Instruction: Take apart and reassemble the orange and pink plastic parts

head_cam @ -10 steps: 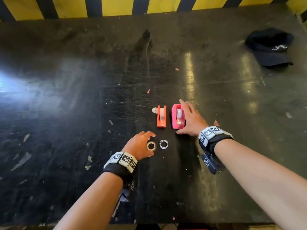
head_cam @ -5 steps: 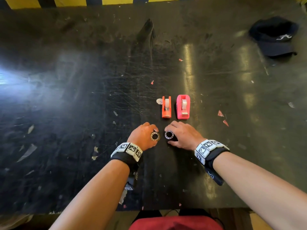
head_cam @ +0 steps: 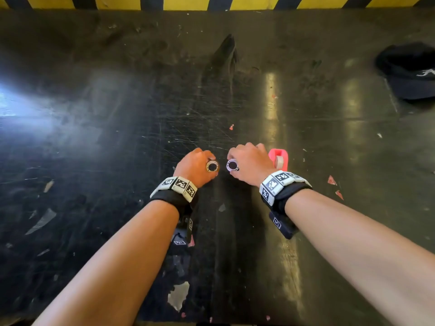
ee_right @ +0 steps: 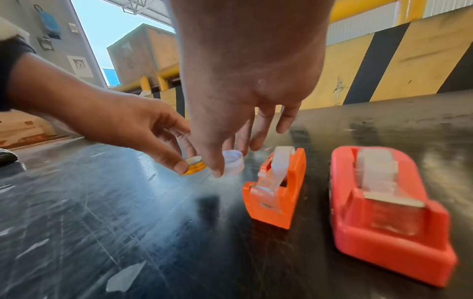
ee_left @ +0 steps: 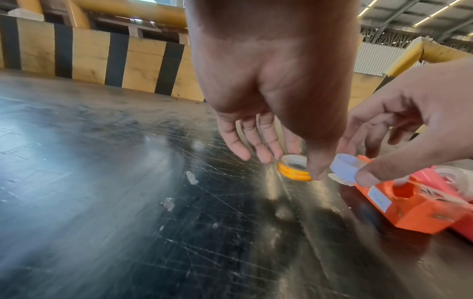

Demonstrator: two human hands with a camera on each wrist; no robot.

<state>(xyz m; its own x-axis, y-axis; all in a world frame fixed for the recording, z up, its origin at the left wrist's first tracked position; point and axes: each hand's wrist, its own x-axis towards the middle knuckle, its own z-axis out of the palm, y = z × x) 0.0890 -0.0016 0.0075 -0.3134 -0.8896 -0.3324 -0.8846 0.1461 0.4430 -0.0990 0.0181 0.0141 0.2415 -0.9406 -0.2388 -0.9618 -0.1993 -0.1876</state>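
Orange dispenser, hidden in head view, beside pink one; left hand pinches yellow ring, right hand white ring.

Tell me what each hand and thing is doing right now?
Left hand: pinches the yellow ring.
Right hand: pinches the white ring.
Yellow ring: held.
White ring: held.
Orange dispenser: upright, untouched.
Pink dispenser: upright, untouched.
Cap: lying apart.

Table: dark, glossy, heavily scratched. Orange dispenser and pink dispenser: smooth plastic with metal blades. Cap: matt cloth.
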